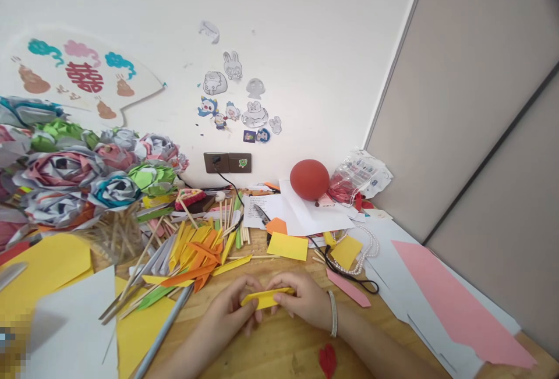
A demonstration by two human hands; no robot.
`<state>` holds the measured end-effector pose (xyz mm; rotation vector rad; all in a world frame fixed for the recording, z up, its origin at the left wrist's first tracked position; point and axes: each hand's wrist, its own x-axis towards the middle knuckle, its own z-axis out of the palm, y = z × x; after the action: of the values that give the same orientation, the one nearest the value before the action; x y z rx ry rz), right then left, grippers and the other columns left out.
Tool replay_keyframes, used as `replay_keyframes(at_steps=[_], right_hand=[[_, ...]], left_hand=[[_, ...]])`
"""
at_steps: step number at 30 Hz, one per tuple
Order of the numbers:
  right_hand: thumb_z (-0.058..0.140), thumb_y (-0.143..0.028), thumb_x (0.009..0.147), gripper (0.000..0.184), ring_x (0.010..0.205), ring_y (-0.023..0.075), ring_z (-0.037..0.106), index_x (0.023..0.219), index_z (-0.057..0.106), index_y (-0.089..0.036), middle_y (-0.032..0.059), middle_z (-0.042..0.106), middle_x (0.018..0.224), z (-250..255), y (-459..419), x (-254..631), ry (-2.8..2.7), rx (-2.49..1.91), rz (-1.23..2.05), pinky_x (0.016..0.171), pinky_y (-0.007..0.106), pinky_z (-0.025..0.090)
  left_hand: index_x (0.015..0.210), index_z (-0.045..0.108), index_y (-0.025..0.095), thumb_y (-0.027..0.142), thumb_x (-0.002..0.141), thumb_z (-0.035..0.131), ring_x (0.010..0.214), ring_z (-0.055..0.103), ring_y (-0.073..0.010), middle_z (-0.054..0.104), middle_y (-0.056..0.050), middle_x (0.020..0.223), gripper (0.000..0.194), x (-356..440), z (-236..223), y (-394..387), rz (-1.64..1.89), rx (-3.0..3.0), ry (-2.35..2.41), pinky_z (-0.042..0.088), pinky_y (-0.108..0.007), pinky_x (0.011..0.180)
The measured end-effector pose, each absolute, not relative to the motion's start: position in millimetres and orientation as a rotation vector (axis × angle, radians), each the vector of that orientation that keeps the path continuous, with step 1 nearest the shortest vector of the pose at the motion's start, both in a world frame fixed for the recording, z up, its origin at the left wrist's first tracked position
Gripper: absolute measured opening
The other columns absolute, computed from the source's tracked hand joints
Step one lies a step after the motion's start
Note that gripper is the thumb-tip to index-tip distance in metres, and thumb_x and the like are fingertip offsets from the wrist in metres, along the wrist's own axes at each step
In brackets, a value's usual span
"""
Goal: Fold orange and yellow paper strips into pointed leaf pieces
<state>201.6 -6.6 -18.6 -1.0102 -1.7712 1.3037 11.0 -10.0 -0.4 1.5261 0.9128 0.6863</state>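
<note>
The left hand (229, 308) and right hand (301, 300) each pinch one end of a folded yellow paper strip (266, 297), held just above the tabletop (279, 356). Its long axis runs side to side between the two grips, the right end slightly higher. Creasing it well likely calls for edges kept flush — fingertips pressing outward from the middle.

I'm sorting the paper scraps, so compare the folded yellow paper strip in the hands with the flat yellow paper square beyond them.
The folded yellow paper strip is long, narrow and creased; the flat yellow paper square is wider and lies unfolded. The strip is pinched at its ends by the left hand and right hand just above the wooden table; the square rests untouched on it. Both are yellow paper.
</note>
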Motion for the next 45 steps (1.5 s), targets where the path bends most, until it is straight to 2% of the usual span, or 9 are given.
replay_keyframes(at_steps=[7,13,19,22,25,30,33,38,45], right_hand=[[0.056,-0.019,0.078,0.021,0.066,0.0122,0.055,0.095,0.068,-0.019,0.0021,0.065,0.084,-13.4,-8.7,204.6,-1.862,-0.973,1.142,0.058,0.022,0.042],[0.058,-0.029,0.079,0.020,0.079,0.0166,0.058,0.093,0.066,-0.016,0.0034,0.064,0.086,-10.3,-10.4,206.2,-1.903,-0.937,1.119,0.071,0.027,0.043],[0.060,-0.016,0.074,0.018,0.080,0.0162,0.057,0.091,0.066,-0.018,0.0019,0.064,0.086,-8.0,-9.5,205.9,-1.938,-1.012,1.050,0.072,0.026,0.042],[0.062,-0.013,0.073,0.023,0.082,0.0158,0.058,0.095,0.066,-0.019,0.0011,0.065,0.089,-9.0,-8.9,205.4,-1.924,-1.035,1.042,0.073,0.025,0.042],[0.067,-0.016,0.070,0.021,0.076,0.0151,0.058,0.091,0.069,-0.019,0.0008,0.067,0.084,-12.0,-6.6,204.8,-1.895,-1.069,1.019,0.067,0.023,0.043],[0.068,-0.018,0.069,0.004,0.054,0.0113,0.054,0.069,0.070,-0.015,-0.0016,0.061,0.058,-16.1,-1.6,207.7,-1.904,-1.149,1.028,0.051,0.019,0.039],[0.065,-0.019,0.071,0.007,0.044,0.0089,0.050,0.068,0.069,-0.014,-0.0036,0.056,0.050,-15.9,-1.0,211.2,-1.920,-1.111,1.122,0.046,0.018,0.038],[0.060,-0.032,0.077,0.021,0.039,0.0090,0.051,0.077,0.071,-0.015,-0.0011,0.060,0.055,-12.8,-3.3,213.7,-1.923,-1.099,1.202,0.041,0.019,0.040],[0.052,-0.030,0.085,0.023,0.060,0.0160,0.060,0.083,0.073,-0.021,0.0020,0.066,0.061,-7.3,-11.8,204.8,-2.129,-0.946,0.793,0.062,0.026,0.046]], left_hand=[[0.075,0.049,0.019,0.038,0.071,0.060,0.049,0.051,-0.0092,0.064,0.004,0.062,0.022,5.8,-3.1,-5.2,0.753,1.358,0.896,0.036,-0.021,0.052],[0.068,0.051,0.020,0.032,0.062,0.061,0.052,0.053,-0.0113,0.060,0.006,0.056,0.017,7.6,0.5,-6.6,0.736,1.363,0.957,0.038,-0.023,0.057],[0.068,0.054,0.019,0.024,0.057,0.062,0.064,0.057,-0.0145,0.061,0.005,0.063,0.014,8.7,1.6,-8.8,0.653,1.425,0.955,0.040,-0.024,0.063],[0.073,0.054,0.019,0.032,0.064,0.060,0.058,0.055,-0.0139,0.058,0.004,0.062,0.017,8.0,-0.5,-8.7,0.640,1.512,0.965,0.040,-0.025,0.060],[0.077,0.053,0.020,0.038,0.070,0.053,0.054,0.051,-0.0138,0.055,0.005,0.058,0.020,8.3,-1.2,-9.1,0.689,1.628,1.020,0.039,-0.025,0.058],[0.077,0.051,0.020,0.036,0.069,0.049,0.054,0.051,-0.0152,0.053,0.005,0.054,0.018,10.1,0.5,-10.6,0.649,1.734,1.139,0.037,-0.024,0.055],[0.073,0.055,0.019,0.034,0.070,0.046,0.054,0.050,-0.0158,0.053,0.003,0.055,0.018,9.0,2.4,-10.7,0.524,1.883,1.239,0.035,-0.024,0.054],[0.059,0.051,0.020,0.028,0.078,0.043,0.062,0.052,-0.0167,0.058,-0.001,0.064,0.021,5.1,9.1,-14.9,0.419,2.173,1.359,0.034,-0.024,0.056],[0.076,0.062,0.021,0.023,0.084,0.041,0.073,0.060,-0.0187,0.067,-0.004,0.079,0.023,6.7,4.5,-22.6,0.450,2.409,1.201,0.040,-0.025,0.067]])
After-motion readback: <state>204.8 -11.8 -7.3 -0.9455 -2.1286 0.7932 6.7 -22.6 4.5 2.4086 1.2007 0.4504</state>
